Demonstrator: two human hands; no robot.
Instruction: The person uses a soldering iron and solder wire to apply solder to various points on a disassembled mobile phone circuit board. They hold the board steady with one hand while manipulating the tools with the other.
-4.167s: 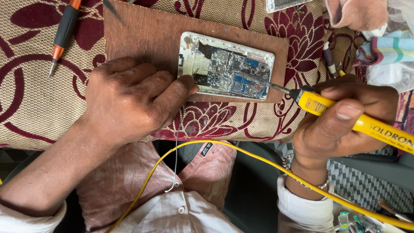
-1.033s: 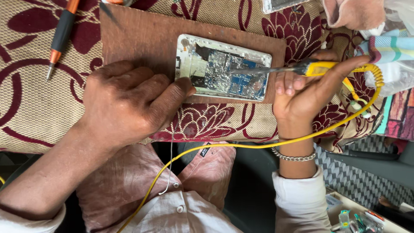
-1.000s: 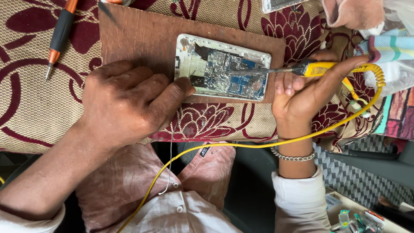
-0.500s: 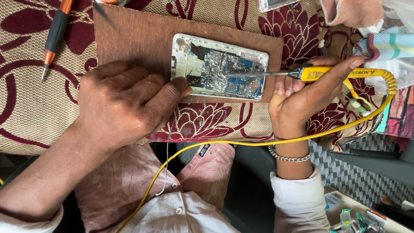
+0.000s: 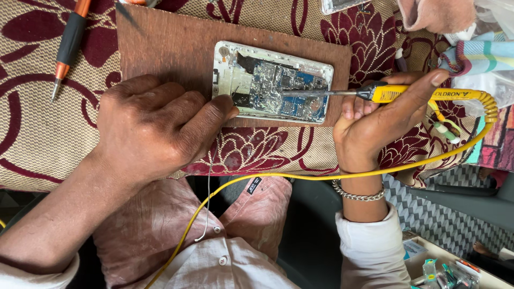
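While the left hand (image 5: 152, 126) pins the opened phone (image 5: 272, 83), the right hand (image 5: 377, 120) grips the soldering iron (image 5: 375, 93) beside it.

The left hand (image 5: 155, 126) lies palm down, knuckles up, its fingers curled loosely and the thumb stretched out to the right with its tip pressed down. Its forearm runs back toward the lower left, bare to a white cuff. The right hand (image 5: 377, 120) is turned palm up, fingers folded in a closed grip, forefinger stretched along the top. A bracelet circles its wrist above a white sleeve.
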